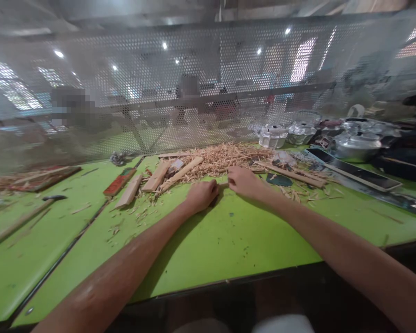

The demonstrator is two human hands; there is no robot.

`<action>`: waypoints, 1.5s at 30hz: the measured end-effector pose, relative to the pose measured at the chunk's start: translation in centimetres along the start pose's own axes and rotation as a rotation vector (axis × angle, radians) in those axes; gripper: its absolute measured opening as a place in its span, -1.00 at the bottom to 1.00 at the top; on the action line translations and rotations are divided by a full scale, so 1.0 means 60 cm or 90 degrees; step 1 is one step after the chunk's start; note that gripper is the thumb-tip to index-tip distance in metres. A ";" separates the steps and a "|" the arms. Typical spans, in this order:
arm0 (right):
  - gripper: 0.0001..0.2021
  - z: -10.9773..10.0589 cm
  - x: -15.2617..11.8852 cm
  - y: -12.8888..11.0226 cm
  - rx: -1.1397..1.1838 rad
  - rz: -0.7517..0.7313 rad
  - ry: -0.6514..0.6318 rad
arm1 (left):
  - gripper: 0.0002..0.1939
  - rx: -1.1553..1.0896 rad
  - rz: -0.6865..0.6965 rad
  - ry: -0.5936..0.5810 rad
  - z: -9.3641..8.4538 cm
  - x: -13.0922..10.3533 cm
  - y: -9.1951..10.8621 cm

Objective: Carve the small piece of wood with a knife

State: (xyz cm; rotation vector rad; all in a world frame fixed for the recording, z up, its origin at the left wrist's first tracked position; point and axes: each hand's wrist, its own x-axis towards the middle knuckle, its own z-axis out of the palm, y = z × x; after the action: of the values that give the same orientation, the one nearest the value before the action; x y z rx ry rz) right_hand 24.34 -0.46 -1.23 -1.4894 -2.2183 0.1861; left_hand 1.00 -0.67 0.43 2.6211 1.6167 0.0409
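Fingers curled in, my left hand (201,195) is closed low over the green tabletop (229,245). Just to its right, my right hand (243,182) is closed too, knuckles up, a small gap from the left. A faint pale strip seems to lie between them, but blur hides whether either hand holds it. Right behind the hands spreads a heap of wood shavings (225,157). Left of them lie flat wooden pieces (157,176), a pale wood block (129,191) and a red-orange block (119,181).
A perforated screen (194,111) stands along the back edge. At right are a phone (353,169), several shiny metal pots (357,144) and a dark leaf-shaped piece (279,179). A hammer-like tool (27,219) lies left of the table seam (72,243).
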 end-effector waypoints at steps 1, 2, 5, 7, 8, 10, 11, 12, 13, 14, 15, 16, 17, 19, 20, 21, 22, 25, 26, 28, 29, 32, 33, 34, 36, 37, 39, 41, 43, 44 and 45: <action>-0.77 0.006 -0.002 -0.004 0.008 -0.021 0.002 | -0.61 0.000 0.001 0.000 0.000 0.000 0.000; -0.81 0.010 -0.002 -0.004 0.011 -0.030 0.002 | -0.62 -0.001 0.002 0.000 -0.001 -0.001 0.000; -0.84 0.004 0.007 0.019 -0.015 -0.005 -0.004 | -0.59 -0.005 0.000 -0.004 -0.003 -0.002 0.000; -0.73 -0.006 0.014 0.042 -0.037 0.058 -0.012 | -0.56 -0.005 0.000 -0.007 -0.004 -0.003 0.001; -0.71 -0.009 0.016 0.050 -0.044 0.074 -0.010 | -0.55 -0.002 0.001 -0.007 -0.005 -0.003 0.001; -0.74 -0.009 0.016 0.054 -0.056 0.074 0.014 | -0.55 0.007 0.004 -0.006 -0.005 -0.002 0.002; -0.77 -0.005 0.014 0.048 -0.052 0.054 0.022 | -0.55 0.011 0.005 -0.006 -0.004 -0.002 0.001; -0.79 0.000 0.012 0.039 -0.043 0.028 0.034 | -0.55 0.014 0.006 -0.006 -0.003 -0.001 0.000; -0.81 0.005 0.009 0.027 -0.025 -0.013 0.017 | -0.55 0.017 0.008 -0.005 -0.001 0.000 -0.001; -0.80 0.010 0.007 0.013 -0.011 -0.045 0.013 | -0.56 0.019 0.010 -0.005 0.001 0.002 -0.002; -0.81 0.014 0.005 0.000 0.001 -0.063 0.009 | -0.57 0.020 0.014 -0.004 0.003 0.004 -0.005; -0.82 0.016 0.002 -0.011 0.005 -0.070 0.003 | -0.57 0.021 0.020 -0.002 0.005 0.005 -0.007; -0.85 0.015 0.000 -0.020 0.004 -0.070 -0.005 | -0.57 0.021 0.025 -0.001 0.007 0.007 -0.009; -0.88 0.009 -0.004 -0.028 0.011 -0.051 -0.018 | -0.54 0.019 0.033 0.001 0.010 0.009 -0.013; -0.88 0.004 -0.006 -0.028 0.023 -0.041 -0.021 | -0.53 0.017 0.035 0.000 0.011 0.009 -0.015; -0.87 -0.001 -0.007 -0.027 0.038 -0.032 -0.024 | -0.53 0.014 0.034 0.000 0.011 0.009 -0.016; -0.85 -0.006 -0.008 -0.025 0.051 -0.026 -0.025 | -0.54 0.011 0.032 0.000 0.011 0.009 -0.016; -0.81 -0.017 -0.006 -0.017 0.043 -0.026 -0.026 | -0.56 0.003 0.028 0.007 0.011 0.008 -0.015; -0.79 -0.019 -0.004 -0.014 0.028 -0.023 -0.026 | -0.57 0.001 0.027 0.008 0.011 0.008 -0.015; -0.74 -0.021 0.003 -0.007 -0.001 -0.005 -0.014 | -0.56 0.002 0.026 0.007 0.011 0.009 -0.014; -0.72 -0.022 0.006 -0.003 -0.012 0.011 -0.005 | -0.56 0.003 0.025 0.005 0.011 0.009 -0.013; -0.70 -0.021 0.012 0.010 -0.033 0.054 0.030 | -0.54 0.006 0.019 0.000 0.009 0.009 -0.012; -0.70 -0.020 0.013 0.013 -0.031 0.060 0.039 | -0.54 0.006 0.018 -0.001 0.008 0.009 -0.012; -0.70 -0.018 0.013 0.015 -0.021 0.061 0.048 | -0.54 0.006 0.019 -0.002 0.008 0.009 -0.012; -0.71 -0.012 0.010 0.014 0.017 0.052 0.060 | -0.53 0.006 0.021 -0.002 0.007 0.008 -0.012; -0.72 -0.009 0.009 0.012 0.037 0.045 0.062 | -0.53 0.006 0.023 -0.002 0.007 0.008 -0.013; -0.74 -0.005 0.006 0.007 0.056 0.028 0.060 | -0.54 0.007 0.025 -0.002 0.007 0.008 -0.014; -0.75 -0.005 0.005 0.003 0.040 0.030 0.053 | -0.54 0.005 0.027 -0.004 0.007 0.009 -0.014; -0.74 -0.008 0.007 0.002 0.012 0.059 0.050 | -0.54 0.002 0.024 -0.004 0.007 0.009 -0.014; -0.74 -0.011 0.007 0.002 0.001 0.079 0.051 | -0.54 0.001 0.022 -0.003 0.007 0.010 -0.013; -0.74 -0.013 0.008 0.003 -0.006 0.097 0.052 | -0.54 0.001 0.020 -0.002 0.007 0.010 -0.013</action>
State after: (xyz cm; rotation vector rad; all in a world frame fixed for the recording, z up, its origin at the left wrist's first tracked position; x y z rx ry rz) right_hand 24.67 -0.08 -0.46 -1.6423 -2.0452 0.1594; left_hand 0.60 0.18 -0.03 2.6468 1.5750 0.0375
